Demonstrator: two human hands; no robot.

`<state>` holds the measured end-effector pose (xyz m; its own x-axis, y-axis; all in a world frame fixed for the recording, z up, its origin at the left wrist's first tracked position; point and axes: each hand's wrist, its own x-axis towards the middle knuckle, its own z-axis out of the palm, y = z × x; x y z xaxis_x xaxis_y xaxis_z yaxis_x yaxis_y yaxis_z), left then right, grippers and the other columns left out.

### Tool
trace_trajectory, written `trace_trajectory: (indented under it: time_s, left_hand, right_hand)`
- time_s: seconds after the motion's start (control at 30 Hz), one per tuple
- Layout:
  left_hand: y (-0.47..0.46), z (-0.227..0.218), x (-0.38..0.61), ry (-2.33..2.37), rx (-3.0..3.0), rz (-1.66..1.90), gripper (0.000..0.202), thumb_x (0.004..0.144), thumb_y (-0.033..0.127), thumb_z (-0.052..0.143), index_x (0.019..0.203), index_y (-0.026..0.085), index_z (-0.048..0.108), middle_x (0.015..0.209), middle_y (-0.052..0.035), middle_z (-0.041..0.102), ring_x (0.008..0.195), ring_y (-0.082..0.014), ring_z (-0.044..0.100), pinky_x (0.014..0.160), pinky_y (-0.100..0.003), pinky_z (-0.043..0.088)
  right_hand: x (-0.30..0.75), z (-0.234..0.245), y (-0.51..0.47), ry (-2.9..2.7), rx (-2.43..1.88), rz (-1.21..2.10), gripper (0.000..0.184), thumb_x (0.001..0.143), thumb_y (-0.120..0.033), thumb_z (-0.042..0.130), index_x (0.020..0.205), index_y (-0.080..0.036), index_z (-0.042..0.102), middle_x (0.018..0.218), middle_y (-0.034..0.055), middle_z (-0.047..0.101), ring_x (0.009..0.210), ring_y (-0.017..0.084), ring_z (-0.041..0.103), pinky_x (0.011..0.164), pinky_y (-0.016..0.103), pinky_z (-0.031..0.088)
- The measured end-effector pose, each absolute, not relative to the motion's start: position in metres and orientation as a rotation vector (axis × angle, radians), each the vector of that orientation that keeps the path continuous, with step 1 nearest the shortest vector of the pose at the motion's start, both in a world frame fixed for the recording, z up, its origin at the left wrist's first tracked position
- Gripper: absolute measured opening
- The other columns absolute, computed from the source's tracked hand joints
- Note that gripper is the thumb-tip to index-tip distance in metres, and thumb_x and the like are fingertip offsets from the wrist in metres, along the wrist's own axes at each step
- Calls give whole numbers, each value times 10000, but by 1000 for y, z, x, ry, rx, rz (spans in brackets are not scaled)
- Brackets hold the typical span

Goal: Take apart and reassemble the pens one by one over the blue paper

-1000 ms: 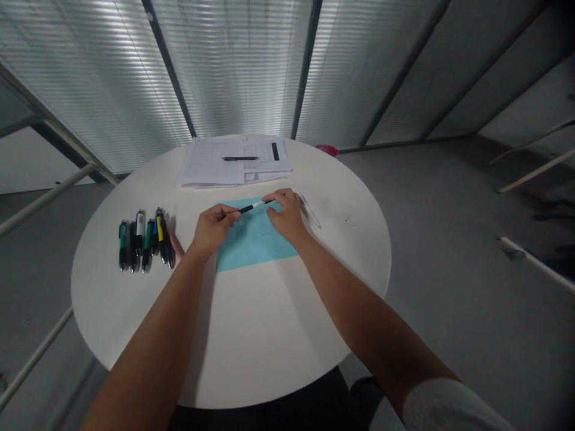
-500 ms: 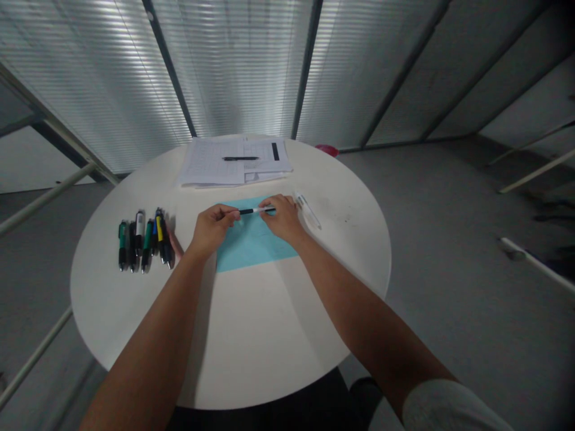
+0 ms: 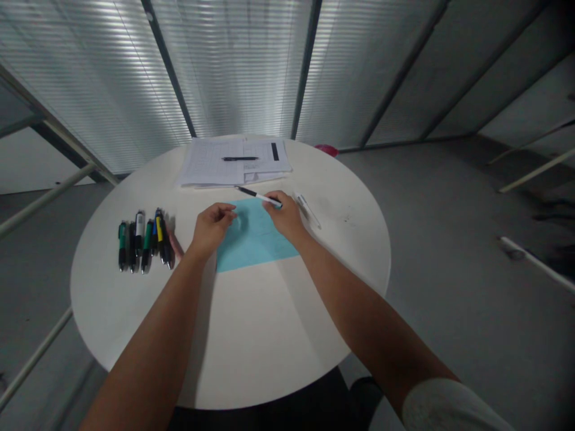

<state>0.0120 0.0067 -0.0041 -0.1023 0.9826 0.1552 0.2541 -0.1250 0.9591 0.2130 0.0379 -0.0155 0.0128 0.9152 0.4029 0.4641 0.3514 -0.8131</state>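
My right hand pinches a black-and-white pen near its white end, and the pen's dark end points up and left. A light blue sheet lies on the table under both hands. Over the sheet's left edge, my left hand has thumb and forefinger slightly apart with nothing between them. Just right of my right hand, a slim white object, perhaps a pen, rests on the table.
Several pens in green, black, white and yellow lie together at the left of the round white table. A stack of printed papers sits at the back, with a black pen on top. Blinds rise behind.
My left hand has let go of the pen's dark end. In my right hand the pen has swung so that this end lies farther up, away from me.
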Motion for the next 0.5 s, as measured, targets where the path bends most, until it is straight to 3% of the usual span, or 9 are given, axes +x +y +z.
trace_trajectory:
  time_s: [0.17,0.23,0.33,0.5]
  left_hand:
    - [4,-2,12,1447,1534,1215,227,720,314,696,888,166,731,723,-29,677,648,-149,574,635,-281,425]
    - [5,-4,11,1446,1564,1202,218,731,313,683,886,169,734,722,-31,677,639,-149,564,627,-282,417]
    - [6,-7,10,1436,1593,1198,216,744,319,673,889,173,738,719,-28,673,630,-144,552,613,-278,410]
    - [7,-8,9,1428,1627,1187,206,750,309,665,884,173,741,731,-26,679,639,-144,557,620,-274,409]
  right_hand:
    - [213,-17,39,-1396,-1137,805,311,867,-351,606,1151,-266,515,668,-67,575,577,128,529,584,255,416]
    - [213,-14,37,-1353,-1108,847,277,884,-357,578,1138,-285,497,661,-75,530,515,108,481,520,238,377]
    - [214,-10,34,-1338,-1094,851,145,911,-393,527,1005,-283,542,685,-60,477,502,91,448,491,232,355]
    - [216,-8,35,-1342,-1083,848,178,907,-410,510,929,-269,617,715,-30,511,603,113,499,565,244,422]
